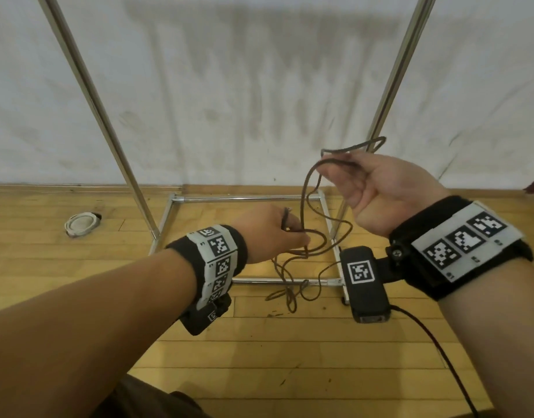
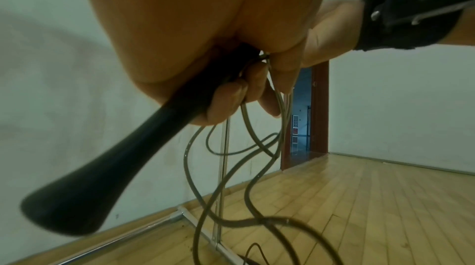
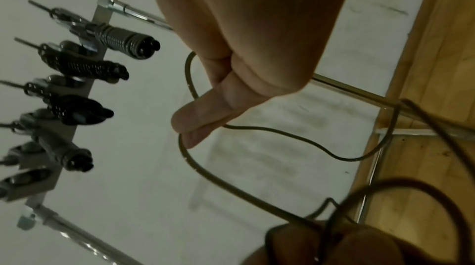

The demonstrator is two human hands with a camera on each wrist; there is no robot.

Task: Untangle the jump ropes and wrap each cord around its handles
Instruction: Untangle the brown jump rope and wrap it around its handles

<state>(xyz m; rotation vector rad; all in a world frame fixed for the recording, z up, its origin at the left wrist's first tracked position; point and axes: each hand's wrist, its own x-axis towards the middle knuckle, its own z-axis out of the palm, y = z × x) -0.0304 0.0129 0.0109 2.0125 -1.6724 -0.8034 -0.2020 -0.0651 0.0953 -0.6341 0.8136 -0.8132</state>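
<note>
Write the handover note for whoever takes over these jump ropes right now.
Left hand: grips the black handle along with strands of cord.
Right hand: pinches a raised loop of that cord.
Cord sags in loose loops to the wooden floor by the metal rack.
Done: wrapped ropes hang on the rack.
Left: untangle this cord and wrap it around its handles.

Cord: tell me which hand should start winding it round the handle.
Right, probably. The right hand pinches a free loop of cord; the left hand already grips the handle.

Matt dark cord, smooth black handle, shiny metal rack, wood floor.
</note>
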